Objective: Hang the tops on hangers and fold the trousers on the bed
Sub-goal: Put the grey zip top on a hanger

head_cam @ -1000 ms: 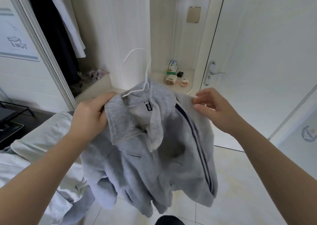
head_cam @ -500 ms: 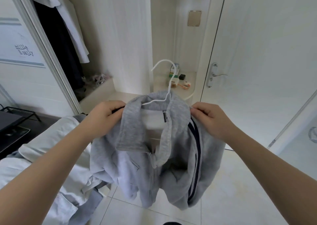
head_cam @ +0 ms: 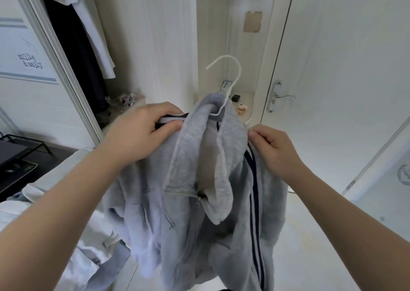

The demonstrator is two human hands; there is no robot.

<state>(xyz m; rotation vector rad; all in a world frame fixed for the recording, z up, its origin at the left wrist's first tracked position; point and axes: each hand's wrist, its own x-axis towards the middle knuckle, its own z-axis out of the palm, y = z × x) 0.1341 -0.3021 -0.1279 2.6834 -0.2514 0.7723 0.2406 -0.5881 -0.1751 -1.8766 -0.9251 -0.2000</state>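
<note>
Grey zip top (head_cam: 199,202) held up before the wardrobe on a white hanger (head_cam: 230,84), left hand (head_cam: 142,131) gripping one shoulder, right hand (head_cam: 275,151) pinching the other, bed (head_cam: 44,202) lower left

The pale-sheeted bed (head_cam: 57,168) at lower left carries a rumpled heap of white and light blue clothes (head_cam: 84,268). In the niche beside the door, a rounded white shelf (head_cam: 250,101) holds a small black cube (head_cam: 236,97), a small blue and green box (head_cam: 226,84) and an orange and white object (head_cam: 241,109), all close together. Pale glossy floor tiles (head_cam: 315,257) spread out at lower right.
</note>
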